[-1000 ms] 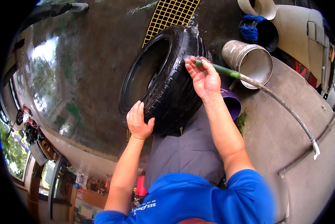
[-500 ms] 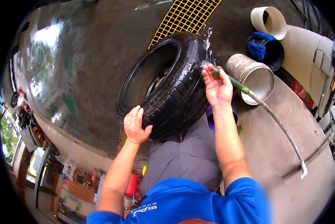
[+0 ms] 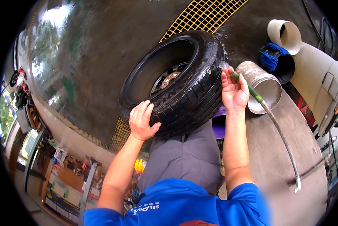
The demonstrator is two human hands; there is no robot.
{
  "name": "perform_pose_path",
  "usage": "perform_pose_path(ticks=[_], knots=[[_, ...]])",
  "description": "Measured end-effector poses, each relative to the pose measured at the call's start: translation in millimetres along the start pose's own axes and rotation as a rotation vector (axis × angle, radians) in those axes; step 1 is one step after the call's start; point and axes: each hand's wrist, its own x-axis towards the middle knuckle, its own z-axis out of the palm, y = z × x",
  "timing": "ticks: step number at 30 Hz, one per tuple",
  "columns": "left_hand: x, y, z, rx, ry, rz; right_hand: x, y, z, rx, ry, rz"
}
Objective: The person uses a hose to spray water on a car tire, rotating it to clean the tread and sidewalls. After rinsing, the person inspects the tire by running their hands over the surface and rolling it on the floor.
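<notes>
A wet black tyre (image 3: 199, 96) with a wheel (image 3: 171, 77) inside it leans tilted in front of my legs. My left hand (image 3: 141, 121) grips its near left edge, fingers over the sidewall and thumb against the tread. In my right hand (image 3: 235, 92), palm up, is the green end of a water hose (image 3: 272, 118), held between the thumb and fingers. Water (image 3: 224, 63) comes out of the hose tip and splashes on the right side of the tread. The tyre's underside is hidden.
To the right, a dirty white bucket (image 3: 248, 71) lies on its side beside a black bucket with a blue brush (image 3: 269, 60). A purple bucket (image 3: 218, 126) is by my right leg. A yellow floor grate (image 3: 204, 17) runs under the tyre over wet floor.
The tyre tips a little more open to view, showing more of the wheel's centre. My viewpoint has shifted, and both hands keep their places, the left on the tyre, the right on the hose.
</notes>
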Motion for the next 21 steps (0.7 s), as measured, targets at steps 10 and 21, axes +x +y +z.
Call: perform_pose_path(ticks=[10,21], knots=[[23.9,0.9,-10.4,-0.019,0.005,-0.019,-3.9,2.4,-5.2,0.020,-0.019,0.007],[32.1,24.7,-3.8,-0.016,0.030,-0.073,-7.6,-2.7,-2.6,-0.053,-0.122,0.051]])
